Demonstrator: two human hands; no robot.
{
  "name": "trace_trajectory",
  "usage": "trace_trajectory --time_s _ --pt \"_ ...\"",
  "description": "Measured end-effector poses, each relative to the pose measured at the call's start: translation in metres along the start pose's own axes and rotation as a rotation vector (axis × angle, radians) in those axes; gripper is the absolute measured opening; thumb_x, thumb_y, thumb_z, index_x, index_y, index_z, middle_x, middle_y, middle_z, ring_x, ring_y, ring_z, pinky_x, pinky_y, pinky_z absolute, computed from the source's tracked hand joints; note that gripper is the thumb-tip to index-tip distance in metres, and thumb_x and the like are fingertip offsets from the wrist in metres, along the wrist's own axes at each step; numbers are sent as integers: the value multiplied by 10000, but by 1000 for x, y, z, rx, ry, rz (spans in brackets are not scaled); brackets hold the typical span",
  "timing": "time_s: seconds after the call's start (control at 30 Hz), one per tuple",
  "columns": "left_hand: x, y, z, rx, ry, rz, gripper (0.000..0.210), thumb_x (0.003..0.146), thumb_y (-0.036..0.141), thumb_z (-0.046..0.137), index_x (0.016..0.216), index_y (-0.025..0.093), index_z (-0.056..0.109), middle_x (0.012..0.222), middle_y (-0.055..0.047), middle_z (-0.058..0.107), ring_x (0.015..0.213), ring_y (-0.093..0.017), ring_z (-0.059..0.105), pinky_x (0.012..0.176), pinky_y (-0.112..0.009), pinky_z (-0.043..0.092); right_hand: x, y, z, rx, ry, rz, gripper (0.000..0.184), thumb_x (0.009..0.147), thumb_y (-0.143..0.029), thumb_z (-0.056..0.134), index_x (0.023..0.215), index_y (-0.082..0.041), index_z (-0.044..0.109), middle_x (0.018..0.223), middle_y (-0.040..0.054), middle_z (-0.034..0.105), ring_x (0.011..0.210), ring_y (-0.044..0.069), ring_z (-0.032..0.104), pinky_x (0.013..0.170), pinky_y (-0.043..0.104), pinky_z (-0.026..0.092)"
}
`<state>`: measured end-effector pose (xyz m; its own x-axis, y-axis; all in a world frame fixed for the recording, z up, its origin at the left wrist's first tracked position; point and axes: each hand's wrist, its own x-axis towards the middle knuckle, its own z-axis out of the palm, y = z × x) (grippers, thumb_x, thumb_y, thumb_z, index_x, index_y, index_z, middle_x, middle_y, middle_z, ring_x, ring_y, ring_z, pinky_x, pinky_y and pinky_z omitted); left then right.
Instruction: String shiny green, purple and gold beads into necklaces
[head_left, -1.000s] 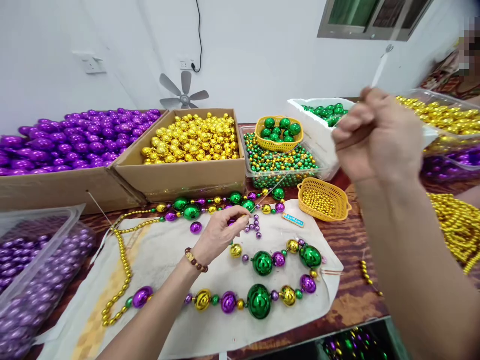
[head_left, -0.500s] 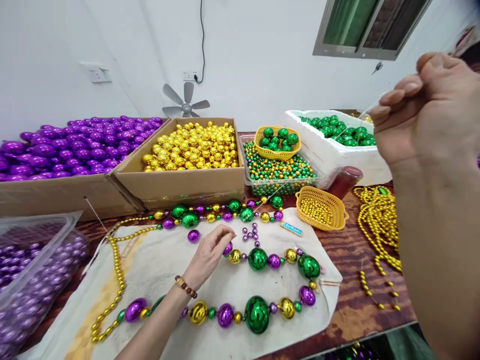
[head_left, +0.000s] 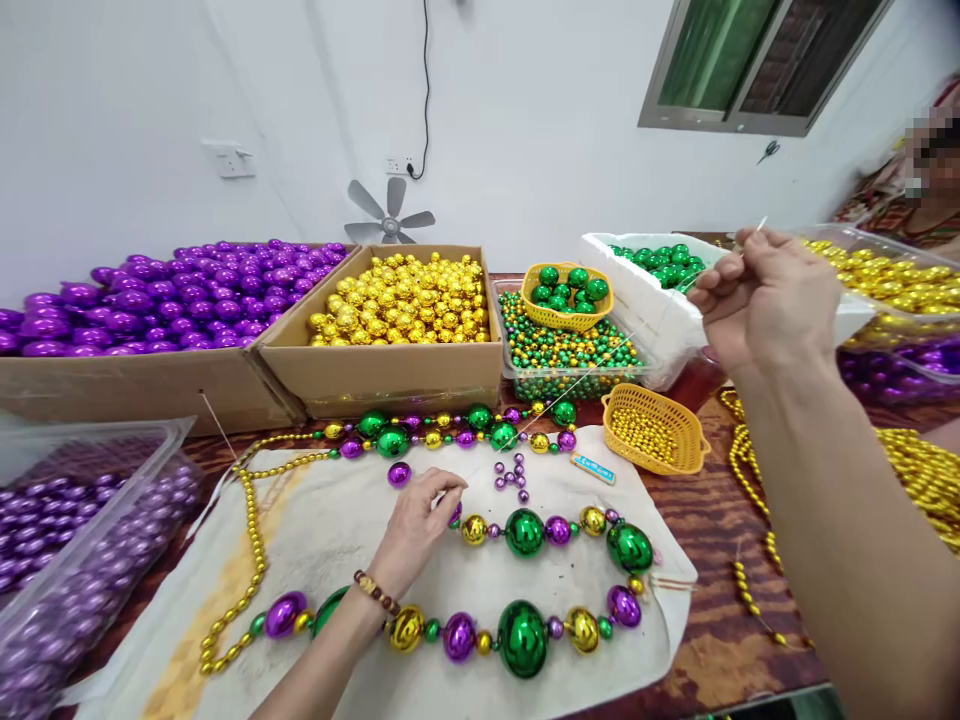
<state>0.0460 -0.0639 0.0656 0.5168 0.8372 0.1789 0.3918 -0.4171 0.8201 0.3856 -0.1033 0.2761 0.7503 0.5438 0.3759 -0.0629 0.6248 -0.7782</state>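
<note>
My left hand, with a beaded bracelet on its wrist, pinches a thin clear thread at the end of a bead necklace. A purple bead shows right at those fingertips. The thread runs taut up to the right, to my raised right hand. That hand's fingers are closed on it, and a short white tip sticks out above them. Large green, gold and purple beads of the necklace curve over a white cloth. Several small purple beads and one larger purple bead lie loose nearby.
Behind stand boxes of purple balls and gold balls, a tub of small mixed beads, a foam box and a yellow basket. At left is a bag of purple beads. Another person is at far right.
My right hand has come down and inward to the left, and the thread stays stretched between both hands. The view has shifted slightly. My left hand keeps its pinch.
</note>
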Motion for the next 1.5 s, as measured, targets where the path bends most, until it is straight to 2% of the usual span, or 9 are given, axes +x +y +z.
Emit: trace_trajectory --time_s 0.1,0.23,0.33,0.47,0.6,0.73,0.9,1.07,1.5 --pt "2 10 -4 -184 -78 7 204 884 337 537 871 194 681 960 -69 671 955 -219 578 873 -339 423 0 7 -7 -36 -74 0 127 795 -95 529 783 -220 543 506 -65 508 431 104 521 460 280 414" --pt "5 27 -8 -498 -223 -97 257 906 378 519 872 161 652 823 -58 664 757 -166 582 712 -290 454 -3 15 -15 -69 -130 -16 133 730 -113 587 797 -222 551 571 -48 553 463 111 563 450 266 449" --pt "8 37 -7 -592 -231 -128 247 900 380 538 895 155 640 769 -49 658 697 -144 579 641 -258 437 -19 29 -18 -124 -242 110 148 719 -141 647 818 -215 565 597 -42 584 487 113 598 455 236 479" --pt "14 46 -2 -603 -230 -154 263 874 409 568 873 158 649 573 34 502 493 -86 447 475 -212 321 -67 61 -12 -238 -483 359 152 760 -246 675 846 -200 560 666 -16 664 491 114 635 421 194 476" --pt "21 51 0 -522 -218 -167 281 851 420 590 802 151 656 522 55 403 456 -67 322 429 -213 205 -126 97 1 -362 -740 544 138 800 -277 631 804 -193 522 760 16 698 418 101 609 373 194 436" --pt "25 51 1 -484 -206 -175 274 839 399 595 758 146 658 515 56 385 456 -68 290 428 -216 205 -164 122 7 -426 -939 587 41 858 -228 533 829 -207 512 624 -45 599 457 108 611 421 196 443" --pt "22 47 -3 -509 -194 -247 263 844 387 582 745 147 623 510 66 366 462 -68 274 437 -211 194 -163 129 0 -441 -867 459 64 849 -173 514 793 -204 507 636 -48 571 472 72 502 442 179 379" --pt "18 39 -3 -541 -264 -284 199 855 342 567 871 153 629 556 61 393 489 -72 288 446 -205 176 -147 131 -11 -305 -760 550 134 817 -245 590 764 -203 475 575 -62 559 405 63 411 403 183 297" --pt "19 30 -3 -653 -216 -341 214 848 362 609 846 150 639 509 87 266 458 -56 163 422 -216 105 -130 136 -30 -254 -656 588 160 792 -264 635 777 -197 491 594 -47 585 376 45 338 376 179 206"
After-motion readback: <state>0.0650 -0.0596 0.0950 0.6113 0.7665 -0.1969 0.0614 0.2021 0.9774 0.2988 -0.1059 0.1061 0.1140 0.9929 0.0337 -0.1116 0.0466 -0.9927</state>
